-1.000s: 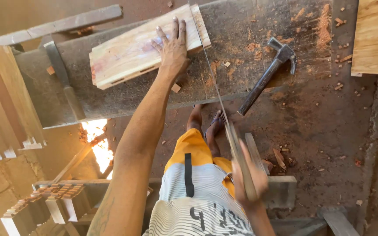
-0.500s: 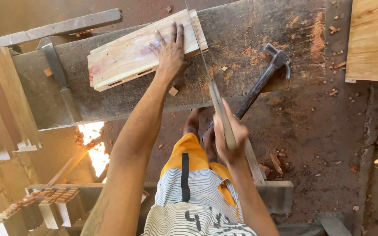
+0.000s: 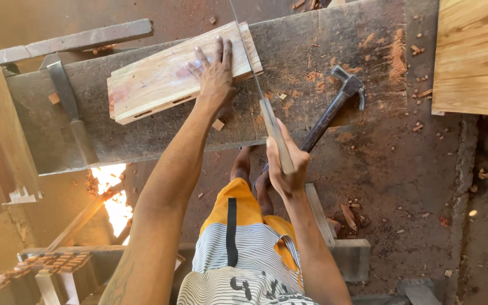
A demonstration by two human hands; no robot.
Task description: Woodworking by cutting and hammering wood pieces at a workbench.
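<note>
Right hand (image 3: 286, 169) is wrapped tight round the wooden handle of a handsaw (image 3: 272, 127), fist closed, handle tilted up and away from the body. The thin blade runs from the grip up across the near-right end of the pale plank (image 3: 170, 76). Left hand (image 3: 216, 73) lies flat on that plank, fingers spread and pointing away, palm pressing down just left of the blade line. The plank sits slanted on the dark worn bench (image 3: 312, 51), its right end under the blade. Risk, as a judgement: left-hand fingers are very near the blade, so a jump or skid of the teeth could hit them; the plank is held by palm pressure only, so it could twist and bind the saw. A claw hammer (image 3: 334, 110) lies on the bench right of the saw, head away. A chisel-like tool (image 3: 72, 110) lies at the left end. Another pale board (image 3: 473, 56) sits far right.
</note>
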